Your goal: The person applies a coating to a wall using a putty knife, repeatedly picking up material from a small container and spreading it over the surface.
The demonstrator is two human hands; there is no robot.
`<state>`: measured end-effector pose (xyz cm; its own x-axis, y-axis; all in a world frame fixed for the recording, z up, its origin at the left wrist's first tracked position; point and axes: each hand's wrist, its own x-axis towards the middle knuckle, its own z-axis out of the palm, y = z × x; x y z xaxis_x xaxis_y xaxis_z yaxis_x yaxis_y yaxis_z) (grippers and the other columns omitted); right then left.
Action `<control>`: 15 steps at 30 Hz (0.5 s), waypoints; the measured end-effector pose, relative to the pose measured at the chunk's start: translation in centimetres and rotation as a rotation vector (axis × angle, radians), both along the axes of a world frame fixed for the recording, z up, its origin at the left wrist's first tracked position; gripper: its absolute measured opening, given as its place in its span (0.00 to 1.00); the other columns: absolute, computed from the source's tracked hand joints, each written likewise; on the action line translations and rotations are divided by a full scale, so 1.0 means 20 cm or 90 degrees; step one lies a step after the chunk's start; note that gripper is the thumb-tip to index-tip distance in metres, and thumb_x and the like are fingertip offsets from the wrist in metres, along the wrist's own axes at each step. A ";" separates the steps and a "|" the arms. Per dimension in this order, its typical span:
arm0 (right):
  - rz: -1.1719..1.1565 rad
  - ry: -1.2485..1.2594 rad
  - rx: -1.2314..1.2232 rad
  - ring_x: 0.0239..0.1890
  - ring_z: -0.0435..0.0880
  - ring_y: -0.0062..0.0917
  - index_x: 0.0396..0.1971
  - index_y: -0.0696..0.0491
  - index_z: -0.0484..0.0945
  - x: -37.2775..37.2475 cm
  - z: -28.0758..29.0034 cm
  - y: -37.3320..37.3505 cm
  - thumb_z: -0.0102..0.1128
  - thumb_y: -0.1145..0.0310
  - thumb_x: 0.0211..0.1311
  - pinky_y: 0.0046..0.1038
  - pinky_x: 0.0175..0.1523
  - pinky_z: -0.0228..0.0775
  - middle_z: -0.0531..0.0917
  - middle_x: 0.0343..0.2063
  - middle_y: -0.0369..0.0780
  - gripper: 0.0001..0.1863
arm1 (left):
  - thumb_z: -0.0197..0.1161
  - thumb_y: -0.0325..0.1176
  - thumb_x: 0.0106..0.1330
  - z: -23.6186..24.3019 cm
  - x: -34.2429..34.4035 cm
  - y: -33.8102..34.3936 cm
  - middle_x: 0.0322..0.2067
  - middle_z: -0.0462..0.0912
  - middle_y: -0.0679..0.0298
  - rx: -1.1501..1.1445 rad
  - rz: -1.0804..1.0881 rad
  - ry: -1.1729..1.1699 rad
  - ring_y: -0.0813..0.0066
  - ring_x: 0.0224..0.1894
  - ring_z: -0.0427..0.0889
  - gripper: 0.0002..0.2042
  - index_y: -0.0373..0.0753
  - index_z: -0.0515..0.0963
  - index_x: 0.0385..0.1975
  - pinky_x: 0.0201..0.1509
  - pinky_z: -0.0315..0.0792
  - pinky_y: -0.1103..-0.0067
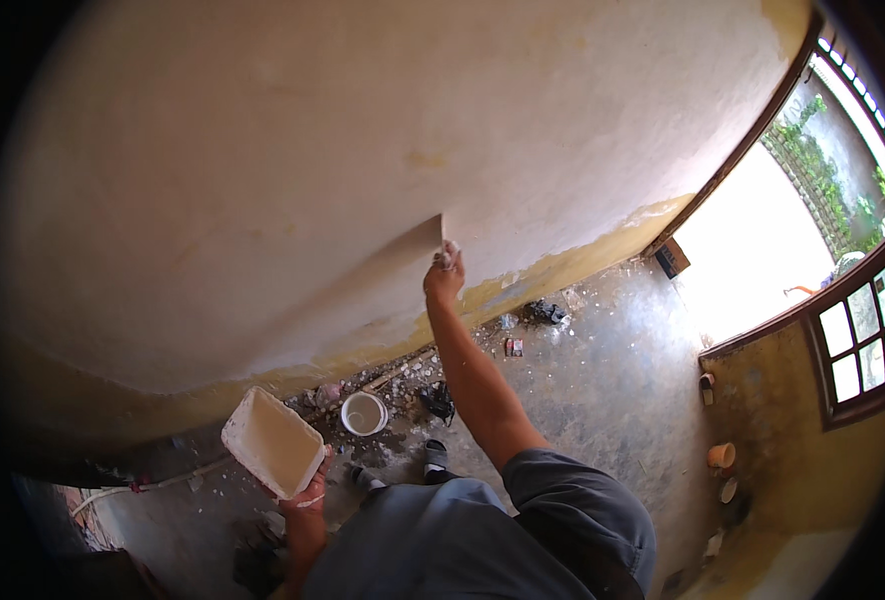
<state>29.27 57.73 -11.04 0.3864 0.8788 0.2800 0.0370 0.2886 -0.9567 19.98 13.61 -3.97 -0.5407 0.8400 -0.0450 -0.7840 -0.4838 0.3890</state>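
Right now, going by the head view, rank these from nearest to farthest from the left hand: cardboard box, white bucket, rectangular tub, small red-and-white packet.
From the left hand:
1. Rectangular tub: held in it.
2. White bucket: ahead, slightly right.
3. Small red-and-white packet: farther right, on the floor.
4. Cardboard box: far right, beside the doorway.

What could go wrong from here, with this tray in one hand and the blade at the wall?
The left hand alone holds the tray, so it might tip or slip.
The bucket stands on the floor near the feet; a step could knock it.
Debris lies scattered below the wall, so footing may be poor.
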 end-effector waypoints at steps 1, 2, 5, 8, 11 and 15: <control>0.159 0.031 -0.158 0.41 0.81 0.26 0.47 0.59 0.79 -0.11 0.03 -0.20 0.54 0.77 0.62 0.26 0.48 0.71 0.84 0.37 0.41 0.13 | 0.53 0.59 0.66 0.00 -0.01 -0.03 0.62 0.70 0.58 0.001 0.013 -0.002 0.49 0.64 0.69 0.33 0.47 0.61 0.67 0.63 0.64 0.42; 0.188 0.159 -0.063 0.32 0.80 0.24 0.42 0.50 0.77 -0.13 -0.12 -0.21 0.55 0.78 0.62 0.26 0.39 0.72 0.80 0.29 0.36 0.10 | 0.53 0.59 0.66 0.00 -0.01 0.07 0.62 0.70 0.58 0.029 -0.020 -0.006 0.49 0.64 0.69 0.33 0.47 0.61 0.67 0.63 0.64 0.42; 0.492 0.685 -0.621 0.23 0.73 0.27 0.35 0.47 0.70 -0.23 -0.07 -0.73 0.50 0.80 0.64 0.37 0.39 0.75 0.71 0.20 0.34 0.08 | 0.53 0.59 0.66 -0.03 -0.02 0.02 0.62 0.70 0.58 0.066 0.002 -0.009 0.50 0.64 0.70 0.33 0.47 0.61 0.67 0.63 0.64 0.43; 0.527 0.795 -0.703 0.33 0.77 0.32 0.39 0.53 0.72 0.12 -0.54 -0.85 0.52 0.78 0.64 0.41 0.45 0.77 0.76 0.31 0.40 0.06 | 0.53 0.58 0.66 -0.05 0.03 0.20 0.63 0.70 0.58 0.110 -0.095 -0.033 0.50 0.64 0.70 0.33 0.47 0.61 0.67 0.63 0.65 0.44; 0.498 0.577 -0.659 0.39 0.80 0.33 0.45 0.53 0.74 0.23 -0.31 -1.14 0.55 0.78 0.63 0.40 0.44 0.76 0.79 0.37 0.39 0.11 | 0.53 0.58 0.67 -0.13 0.01 0.13 0.63 0.70 0.58 0.122 -0.090 -0.040 0.51 0.64 0.70 0.33 0.47 0.60 0.67 0.63 0.65 0.45; 0.463 0.194 -0.289 0.44 0.80 0.25 0.49 0.56 0.74 0.38 0.20 -1.22 0.59 0.72 0.66 0.33 0.47 0.75 0.80 0.42 0.35 0.13 | 0.52 0.58 0.67 -0.16 0.01 0.15 0.63 0.69 0.58 0.161 -0.125 -0.064 0.52 0.64 0.70 0.33 0.47 0.60 0.68 0.64 0.66 0.46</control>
<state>36.82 33.27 -6.97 -0.3057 0.9357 -0.1760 -0.2800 -0.2650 -0.9227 20.12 16.59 -7.09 -0.3705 0.9193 0.1330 -0.9003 -0.3907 0.1919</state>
